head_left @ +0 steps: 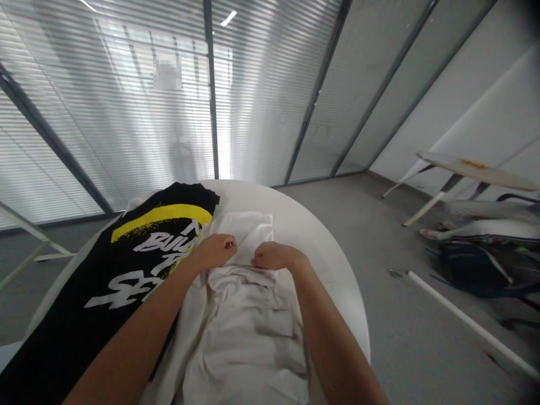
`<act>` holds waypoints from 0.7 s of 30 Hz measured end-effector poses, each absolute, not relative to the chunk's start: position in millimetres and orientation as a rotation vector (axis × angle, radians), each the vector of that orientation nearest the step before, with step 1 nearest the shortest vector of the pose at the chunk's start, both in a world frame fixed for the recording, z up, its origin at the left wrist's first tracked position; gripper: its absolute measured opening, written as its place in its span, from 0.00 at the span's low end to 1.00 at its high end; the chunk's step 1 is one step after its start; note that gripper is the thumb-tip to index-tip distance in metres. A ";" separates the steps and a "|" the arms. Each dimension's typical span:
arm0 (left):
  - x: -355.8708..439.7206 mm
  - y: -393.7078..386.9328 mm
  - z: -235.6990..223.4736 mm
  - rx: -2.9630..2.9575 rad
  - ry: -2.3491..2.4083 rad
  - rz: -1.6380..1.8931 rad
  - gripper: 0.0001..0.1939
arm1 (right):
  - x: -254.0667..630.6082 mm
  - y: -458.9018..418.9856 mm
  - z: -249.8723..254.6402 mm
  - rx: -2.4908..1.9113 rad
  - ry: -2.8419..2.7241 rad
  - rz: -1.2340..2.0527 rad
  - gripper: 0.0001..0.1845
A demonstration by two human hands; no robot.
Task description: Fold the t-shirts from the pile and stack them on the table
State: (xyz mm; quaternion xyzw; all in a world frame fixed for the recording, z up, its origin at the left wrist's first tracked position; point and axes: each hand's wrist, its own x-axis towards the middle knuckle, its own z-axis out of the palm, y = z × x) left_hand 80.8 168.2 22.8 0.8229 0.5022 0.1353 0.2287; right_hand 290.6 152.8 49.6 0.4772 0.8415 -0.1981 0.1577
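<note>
A crumpled white garment (244,337) lies lengthwise on the round white table (320,236), with its far end folded over into a smooth flap. My left hand (215,251) is curled at the flap's left side and pinches the white cloth. My right hand (273,256) is closed on the cloth at the flap's right side, a little apart from the left. A black T-shirt (139,253) with yellow and white lettering lies flat to the left of the white garment, under my left forearm.
An ironing board (476,171) stands at the right, above a dark bag (476,270) and pale cloth on the grey floor. A white pole (468,320) lies on the floor. Glass walls with slatted blinds stand behind the table.
</note>
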 end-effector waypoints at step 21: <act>69.4 190.0 -23.4 2.385 1.863 0.566 0.26 | 304.6 161.8 33.7 1.987 2.394 -0.341 0.21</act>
